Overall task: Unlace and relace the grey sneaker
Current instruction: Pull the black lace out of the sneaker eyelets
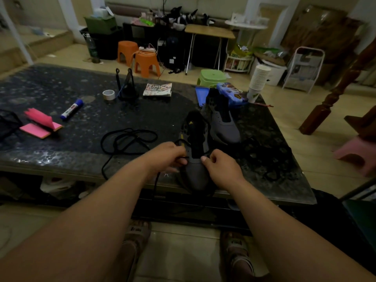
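Observation:
A grey sneaker [195, 171] with a black tongue lies at the near edge of the dark table [81, 123], toe toward me. My left hand [166, 156] pinches a black lace [181, 158] at the sneaker's left eyelets. My right hand [220, 167] has its fingers curled and pinches the lace at the right eyelets. Part of this lace hangs down over the table edge. A second grey sneaker [222, 123] without a lace stands behind. A loose black lace [128, 141] lies coiled on the table to the left.
On the table are pink sticky notes [40, 127], a blue marker [71, 110], a tape roll [108, 95], a black stand [127, 88], a booklet [157, 89], a blue tin [232, 94] and a paper cup stack [258, 82]. Stools stand on the floor beyond.

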`<state>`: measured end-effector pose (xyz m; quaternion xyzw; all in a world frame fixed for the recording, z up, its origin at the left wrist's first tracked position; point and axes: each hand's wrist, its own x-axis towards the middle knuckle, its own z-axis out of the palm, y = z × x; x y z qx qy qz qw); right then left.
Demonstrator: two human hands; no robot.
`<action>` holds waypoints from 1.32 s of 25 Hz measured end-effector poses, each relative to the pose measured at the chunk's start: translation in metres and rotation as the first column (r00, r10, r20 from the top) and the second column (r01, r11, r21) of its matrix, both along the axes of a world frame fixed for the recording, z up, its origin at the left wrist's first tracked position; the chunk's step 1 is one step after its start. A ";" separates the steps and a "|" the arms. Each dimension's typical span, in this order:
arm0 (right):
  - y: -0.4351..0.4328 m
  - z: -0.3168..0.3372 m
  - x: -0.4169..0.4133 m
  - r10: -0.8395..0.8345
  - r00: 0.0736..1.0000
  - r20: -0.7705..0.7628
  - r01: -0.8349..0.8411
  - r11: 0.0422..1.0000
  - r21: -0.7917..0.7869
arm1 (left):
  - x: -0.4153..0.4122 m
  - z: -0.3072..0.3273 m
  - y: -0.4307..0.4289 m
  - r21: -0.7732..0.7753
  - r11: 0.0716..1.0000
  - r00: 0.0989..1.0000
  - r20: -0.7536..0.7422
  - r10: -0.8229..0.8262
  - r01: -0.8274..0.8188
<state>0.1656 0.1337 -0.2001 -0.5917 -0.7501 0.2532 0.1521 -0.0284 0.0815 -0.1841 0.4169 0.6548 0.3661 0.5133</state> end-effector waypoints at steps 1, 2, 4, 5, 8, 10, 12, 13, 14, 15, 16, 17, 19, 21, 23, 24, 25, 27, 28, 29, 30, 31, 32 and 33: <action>0.000 0.001 -0.001 0.014 1.000 -0.009 -0.014 1.000 0.000 | 0.009 -0.004 0.002 0.048 0.998 0.978 -0.206 -0.021 0.032; 0.000 0.003 0.000 0.029 0.999 -0.036 -0.030 1.000 -0.008 | 0.021 -0.009 0.004 0.081 0.994 0.924 -0.382 -0.031 0.066; -0.006 0.010 0.011 0.036 0.979 -0.202 -0.058 0.993 -0.104 | 0.039 -0.022 0.007 0.128 0.988 0.816 -0.578 0.007 0.082; -0.011 0.014 0.021 0.036 0.946 -0.323 -0.099 0.978 -0.182 | 0.041 -0.026 0.008 0.154 0.986 0.799 -0.599 0.041 0.064; -0.024 0.018 0.059 0.114 0.881 -0.458 -0.301 0.884 -0.359 | 0.037 -0.025 0.011 0.163 0.985 0.802 -0.596 0.046 0.064; -0.020 0.016 0.062 0.101 0.904 -0.415 -0.273 0.884 -0.380 | 0.036 -0.023 0.011 0.157 0.984 0.789 -0.614 0.027 0.089; -0.007 0.012 0.045 0.047 0.949 -0.311 -0.142 0.947 -0.288 | 0.035 -0.023 0.012 0.174 0.979 0.766 -0.642 0.031 0.107; -0.002 0.011 0.032 0.041 0.970 -0.241 -0.097 0.970 -0.223 | 0.034 -0.024 0.013 0.185 0.976 0.762 -0.647 0.034 0.114; 0.003 0.008 0.020 0.049 0.984 -0.172 -0.078 0.984 -0.161 | 0.033 -0.023 0.013 0.187 0.977 0.768 -0.639 0.041 0.103; 0.006 0.005 0.012 0.060 0.991 -0.116 -0.073 0.991 -0.111 | 0.032 -0.022 0.012 0.177 0.981 0.778 -0.627 0.046 0.084; 0.008 0.001 0.007 0.064 0.995 -0.080 -0.069 0.995 -0.070 | 0.032 -0.021 0.011 0.157 0.985 0.775 -0.630 0.043 0.073; 0.010 -0.002 0.006 0.070 0.995 -0.074 -0.073 0.996 -0.042 | 0.032 -0.022 0.011 0.138 0.987 0.765 -0.643 0.026 0.082; 0.012 -0.005 0.007 0.077 0.993 -0.092 -0.080 0.997 -0.018 | 0.028 -0.020 0.010 0.092 0.990 0.792 -0.610 -0.030 0.109; 0.012 -0.005 0.007 0.071 0.994 -0.086 -0.072 0.997 -0.006 | 0.018 -0.010 0.006 0.072 0.994 0.937 -0.347 -0.051 0.081; 0.012 -0.006 0.006 0.056 0.997 -0.060 -0.057 0.998 -0.018 | 0.005 0.004 0.000 0.037 0.997 0.997 -0.035 -0.070 0.071; 0.012 -0.006 0.004 0.048 0.998 -0.049 -0.049 0.999 -0.022 | 0.002 0.010 -0.004 0.016 0.996 0.996 0.018 -0.089 0.088; 0.013 -0.007 0.005 0.046 0.998 -0.048 -0.047 0.999 -0.024 | 0.003 0.012 -0.006 0.004 0.996 0.996 -0.011 -0.093 0.093; 0.011 -0.003 0.007 0.054 0.994 -0.091 -0.058 0.997 -0.043 | 0.014 0.003 -0.003 0.001 0.994 0.934 -0.341 -0.106 0.113; 0.008 0.002 0.011 0.064 0.988 -0.144 -0.077 0.993 -0.085 | 0.024 -0.003 0.000 0.012 0.993 0.846 -0.524 -0.092 0.116; 0.005 0.006 0.016 0.075 0.973 -0.219 -0.109 0.983 -0.147 | 0.034 -0.008 0.002 0.042 0.994 0.764 -0.643 -0.054 0.106; 0.000 0.010 0.023 0.090 0.947 -0.310 -0.160 0.965 -0.209 | 0.040 -0.012 0.003 0.076 0.993 0.720 -0.694 -0.014 0.093; -0.005 0.015 0.034 0.111 0.915 -0.389 -0.226 0.938 -0.264 | 0.041 -0.016 0.005 0.097 0.992 0.717 -0.697 0.012 0.078; -0.010 0.019 0.045 0.135 0.887 -0.442 -0.294 0.903 -0.314 | 0.040 -0.018 0.007 0.103 0.992 0.734 -0.679 0.020 0.068; -0.015 0.023 0.055 0.150 0.875 -0.461 -0.337 0.872 -0.356 | 0.037 -0.019 0.008 0.096 0.993 0.751 -0.661 0.016 0.064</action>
